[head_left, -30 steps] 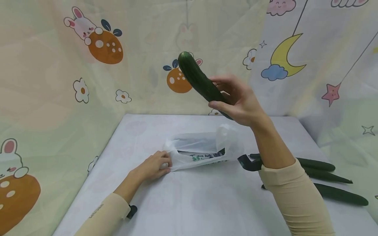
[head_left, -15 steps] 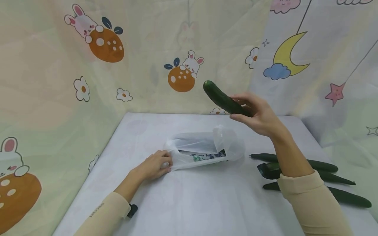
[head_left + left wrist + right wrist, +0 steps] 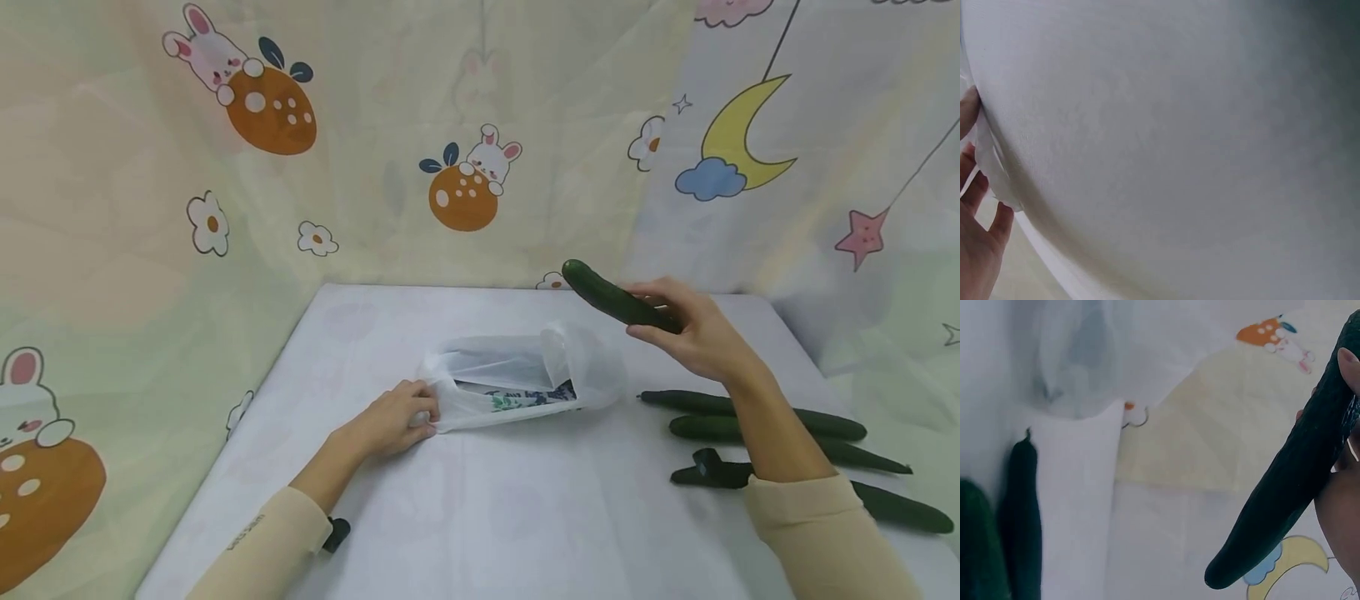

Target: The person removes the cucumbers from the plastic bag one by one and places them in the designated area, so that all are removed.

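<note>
My right hand (image 3: 693, 333) holds a dark green cucumber (image 3: 607, 293) up above the back right of the table, thumb below and fingers above. Its far end points up and left; in the right wrist view the cucumber (image 3: 1279, 481) slants across the right side. A white plastic bag (image 3: 600, 371) with green and dark print lies mid-table, its mouth gaping toward me. At the bag's left corner, my left hand (image 3: 393, 419) pinches the edge. The left wrist view catches its fingers (image 3: 1002, 222) at the thin plastic.
Three more cucumbers lie side by side at the right: a back one (image 3: 828, 423), a middle one (image 3: 701, 428) and a front one (image 3: 903, 506). My right forearm crosses over them. A patterned cloth (image 3: 375, 150) hangs behind the white table (image 3: 525, 517).
My right hand has come down and to the right with the cucumber, away from above the bag. The left hand stays at the bag's corner.
</note>
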Demonstrator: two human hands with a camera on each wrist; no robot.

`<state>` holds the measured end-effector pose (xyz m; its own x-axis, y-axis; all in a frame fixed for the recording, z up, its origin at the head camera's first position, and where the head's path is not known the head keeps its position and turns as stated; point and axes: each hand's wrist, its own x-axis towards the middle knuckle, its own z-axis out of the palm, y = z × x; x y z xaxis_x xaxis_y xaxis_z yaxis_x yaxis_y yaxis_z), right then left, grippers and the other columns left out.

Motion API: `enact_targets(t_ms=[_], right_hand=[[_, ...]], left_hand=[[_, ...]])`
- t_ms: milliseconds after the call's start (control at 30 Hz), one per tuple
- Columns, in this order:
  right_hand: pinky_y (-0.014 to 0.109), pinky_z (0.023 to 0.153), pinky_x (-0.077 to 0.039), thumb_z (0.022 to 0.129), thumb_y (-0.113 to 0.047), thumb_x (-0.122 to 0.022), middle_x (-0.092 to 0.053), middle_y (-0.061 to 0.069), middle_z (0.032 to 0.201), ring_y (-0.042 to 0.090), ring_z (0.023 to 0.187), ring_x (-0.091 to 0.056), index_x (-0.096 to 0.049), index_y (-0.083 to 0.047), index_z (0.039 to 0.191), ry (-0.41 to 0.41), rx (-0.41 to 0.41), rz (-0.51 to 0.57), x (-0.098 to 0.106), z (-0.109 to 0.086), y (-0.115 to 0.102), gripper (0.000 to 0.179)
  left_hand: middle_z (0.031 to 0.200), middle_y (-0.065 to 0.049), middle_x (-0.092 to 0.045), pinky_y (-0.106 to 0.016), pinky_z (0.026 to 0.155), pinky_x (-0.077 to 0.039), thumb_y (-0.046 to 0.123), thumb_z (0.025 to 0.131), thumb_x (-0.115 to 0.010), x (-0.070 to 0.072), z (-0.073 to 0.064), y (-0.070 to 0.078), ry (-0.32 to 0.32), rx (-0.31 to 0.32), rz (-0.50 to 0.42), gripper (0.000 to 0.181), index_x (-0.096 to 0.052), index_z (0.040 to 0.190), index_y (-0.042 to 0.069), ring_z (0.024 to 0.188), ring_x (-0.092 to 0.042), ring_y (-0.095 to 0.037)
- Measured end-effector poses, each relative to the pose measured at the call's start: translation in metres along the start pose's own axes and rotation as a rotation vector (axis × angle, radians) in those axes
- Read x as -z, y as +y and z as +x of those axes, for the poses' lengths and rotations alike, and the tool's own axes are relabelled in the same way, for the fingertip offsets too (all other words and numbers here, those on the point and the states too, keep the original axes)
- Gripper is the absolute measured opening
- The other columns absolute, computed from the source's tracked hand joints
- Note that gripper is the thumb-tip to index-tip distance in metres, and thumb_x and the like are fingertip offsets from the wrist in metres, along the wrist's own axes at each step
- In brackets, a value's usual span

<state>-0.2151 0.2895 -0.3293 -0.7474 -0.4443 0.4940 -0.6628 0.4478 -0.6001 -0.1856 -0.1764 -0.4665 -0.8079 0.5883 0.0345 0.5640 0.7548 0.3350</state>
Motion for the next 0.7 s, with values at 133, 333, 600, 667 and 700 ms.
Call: enact_targets(t_ms=[133,333,600,667,700], right_hand=[[0.011,0.080,-0.050,0.083,0.008,-0.080,-0.062,0.002,0.120,0.009,0.097,-0.060,-0.063,-0.011,0.138,0.010,-0.050,-0.046,0.000,-0.013,0.015,0.060],[0.009,0.080,-0.045,0.085,0.001,-0.081,-0.064,0.004,0.125,0.004,0.099,-0.057,-0.064,-0.014,0.137,-0.003,-0.132,-0.124,0.003,-0.031,0.036,0.056],[0.006,0.090,-0.037,0.092,-0.009,-0.078,-0.063,0.007,0.131,-0.004,0.109,-0.051,-0.063,-0.016,0.138,-0.057,-0.199,-0.206,0.009,-0.048,0.059,0.049],[0.006,0.089,-0.036,0.092,-0.011,-0.077,-0.063,0.007,0.132,-0.003,0.108,-0.051,-0.063,-0.017,0.139,-0.067,-0.230,-0.215,0.009,-0.052,0.063,0.049],[0.006,0.089,-0.036,0.093,-0.012,-0.077,-0.063,0.007,0.133,-0.003,0.108,-0.051,-0.063,-0.018,0.139,-0.071,-0.248,-0.218,0.010,-0.054,0.066,0.049]], left_hand=[[0.120,0.007,-0.057,-0.047,0.091,-0.045,0.029,0.094,-0.076,0.002,0.001,0.001,-0.009,0.003,-0.009,0.009,-0.067,0.094,0.029,0.113,-0.053,-0.021],[0.118,0.006,-0.058,-0.047,0.092,-0.047,0.029,0.096,-0.073,0.005,0.000,-0.001,-0.007,-0.019,-0.037,0.007,-0.067,0.093,0.027,0.112,-0.056,-0.022],[0.118,0.004,-0.059,-0.049,0.096,-0.047,0.028,0.097,-0.072,0.004,0.000,-0.005,0.004,-0.011,-0.053,0.009,-0.069,0.104,0.026,0.114,-0.057,-0.023],[0.118,0.005,-0.059,-0.048,0.097,-0.047,0.027,0.095,-0.074,0.003,0.000,-0.007,0.003,-0.006,-0.066,0.011,-0.068,0.104,0.027,0.114,-0.056,-0.022],[0.118,0.005,-0.059,-0.048,0.098,-0.046,0.027,0.094,-0.075,0.002,0.000,-0.008,0.003,-0.007,-0.073,0.012,-0.068,0.104,0.027,0.114,-0.056,-0.022]])
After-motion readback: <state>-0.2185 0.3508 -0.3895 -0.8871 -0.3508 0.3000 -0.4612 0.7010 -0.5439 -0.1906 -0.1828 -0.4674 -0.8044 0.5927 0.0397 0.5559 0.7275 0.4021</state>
